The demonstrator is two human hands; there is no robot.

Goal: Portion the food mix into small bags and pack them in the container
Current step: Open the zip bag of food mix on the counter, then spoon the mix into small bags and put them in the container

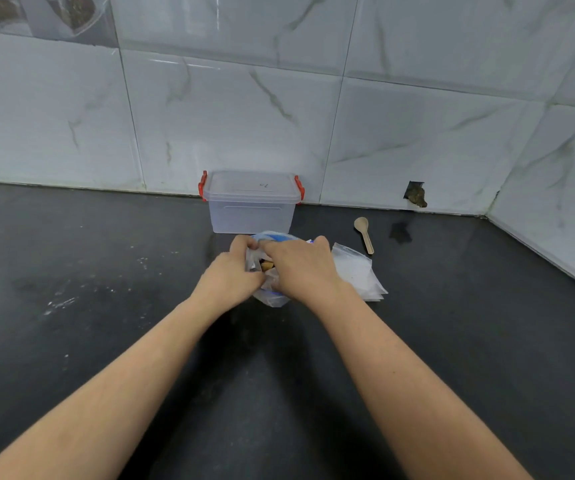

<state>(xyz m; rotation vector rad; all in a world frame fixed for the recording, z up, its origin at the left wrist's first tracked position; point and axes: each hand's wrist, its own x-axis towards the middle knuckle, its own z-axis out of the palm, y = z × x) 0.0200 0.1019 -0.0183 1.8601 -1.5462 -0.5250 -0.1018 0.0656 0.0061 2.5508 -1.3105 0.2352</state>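
On the dark surface (106,341), the left hand (232,271) and right hand (300,263) grip a clear plastic bag of food mix (268,292) with curled fingers, beside flat empty bags (359,275), a wooden spoon (364,233) and, farther back, a lidded clear box with red clips (251,202).

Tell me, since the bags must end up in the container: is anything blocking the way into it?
Yes. The lid sits on the container, red clips at both ends. Both hands, left and right, grip the food bag just before it.
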